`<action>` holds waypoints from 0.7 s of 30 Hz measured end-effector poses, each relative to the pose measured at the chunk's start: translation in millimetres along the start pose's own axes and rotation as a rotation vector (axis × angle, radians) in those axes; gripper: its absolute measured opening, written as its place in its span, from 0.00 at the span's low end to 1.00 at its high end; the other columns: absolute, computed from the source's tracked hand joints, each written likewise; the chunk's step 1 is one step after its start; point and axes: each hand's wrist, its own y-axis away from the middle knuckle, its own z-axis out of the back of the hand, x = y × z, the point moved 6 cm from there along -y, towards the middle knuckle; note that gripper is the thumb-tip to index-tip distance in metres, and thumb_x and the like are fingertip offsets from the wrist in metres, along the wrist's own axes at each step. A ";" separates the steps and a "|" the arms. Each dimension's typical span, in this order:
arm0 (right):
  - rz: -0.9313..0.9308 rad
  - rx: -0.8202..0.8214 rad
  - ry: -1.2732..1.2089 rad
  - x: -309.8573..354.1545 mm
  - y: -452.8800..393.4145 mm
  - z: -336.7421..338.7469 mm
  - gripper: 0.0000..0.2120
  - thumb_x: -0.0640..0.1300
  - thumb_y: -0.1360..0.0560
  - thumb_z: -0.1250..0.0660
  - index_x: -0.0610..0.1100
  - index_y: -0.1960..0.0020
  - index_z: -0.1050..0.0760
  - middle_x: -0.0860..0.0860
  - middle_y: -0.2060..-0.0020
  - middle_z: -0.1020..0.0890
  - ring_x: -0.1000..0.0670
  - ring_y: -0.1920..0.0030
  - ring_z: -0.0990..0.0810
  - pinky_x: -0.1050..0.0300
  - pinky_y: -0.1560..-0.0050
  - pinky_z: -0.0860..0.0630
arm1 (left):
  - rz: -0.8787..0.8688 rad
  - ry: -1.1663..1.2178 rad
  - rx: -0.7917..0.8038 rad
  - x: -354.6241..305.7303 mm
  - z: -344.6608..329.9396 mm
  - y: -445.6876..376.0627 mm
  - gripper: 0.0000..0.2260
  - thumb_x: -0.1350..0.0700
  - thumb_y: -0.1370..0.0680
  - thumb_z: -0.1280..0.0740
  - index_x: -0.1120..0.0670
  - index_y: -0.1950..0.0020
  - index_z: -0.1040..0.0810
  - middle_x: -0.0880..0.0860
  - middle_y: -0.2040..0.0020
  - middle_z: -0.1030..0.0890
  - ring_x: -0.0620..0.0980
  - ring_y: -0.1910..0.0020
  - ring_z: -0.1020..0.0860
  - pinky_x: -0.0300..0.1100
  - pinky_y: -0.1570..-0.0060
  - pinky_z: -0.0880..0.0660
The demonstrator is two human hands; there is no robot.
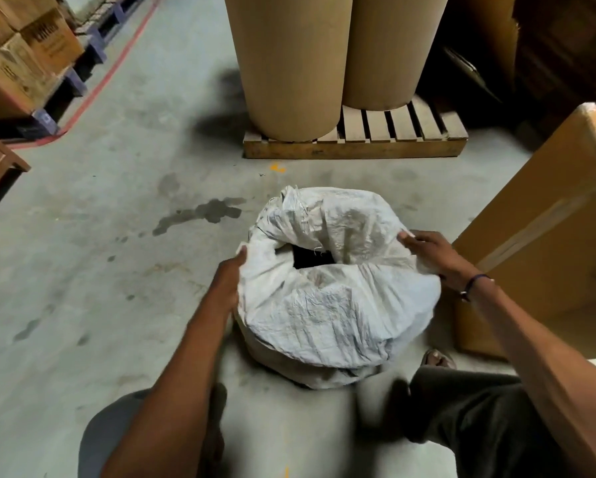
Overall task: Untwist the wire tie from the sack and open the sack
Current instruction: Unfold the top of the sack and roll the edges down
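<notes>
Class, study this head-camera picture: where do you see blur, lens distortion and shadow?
Head view: motion blur smears the left hand and its forearm, while the sack and right hand stay fairly sharp; the wide lens makes the cardboard rolls lean outward; soft shadows fall left of the rolls.

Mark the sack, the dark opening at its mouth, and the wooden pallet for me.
sack [327, 305]: head view, on the crumpled white fabric of its near side.
dark opening [312, 259]: head view, middle of the black gap.
wooden pallet [403, 127]: head view, on a bare top slat.
</notes>
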 end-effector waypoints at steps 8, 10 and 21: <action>-0.219 -0.331 -0.038 -47.1 12.3 29.3 0.20 0.54 0.25 0.23 0.37 0.46 0.17 0.48 0.59 0.13 0.45 0.54 0.19 0.59 0.56 0.19 | 0.202 -0.309 0.069 -14.6 17.9 -29.1 0.29 0.32 0.22 0.37 0.53 0.33 0.22 0.59 0.32 0.21 0.54 0.47 0.21 0.50 0.41 0.28; -0.165 -0.425 0.146 -32.1 3.5 31.9 0.23 0.52 0.26 0.23 0.46 0.33 0.20 0.42 0.42 0.16 0.44 0.44 0.19 0.46 0.38 0.19 | -0.068 -0.484 -0.071 -51.1 12.5 -34.2 0.38 0.27 0.28 0.37 0.55 0.32 0.24 0.58 0.31 0.23 0.58 0.35 0.23 0.52 0.34 0.31; 0.140 -0.317 1.110 -15.8 -32.5 -37.5 0.30 0.67 0.20 0.39 0.51 0.25 0.35 0.43 0.23 0.31 0.34 0.22 0.37 0.24 0.31 0.39 | -0.743 -1.113 0.177 -63.5 -122.5 -50.7 0.27 0.29 0.24 0.44 0.45 0.38 0.21 0.50 0.36 0.17 0.55 0.33 0.23 0.62 0.32 0.32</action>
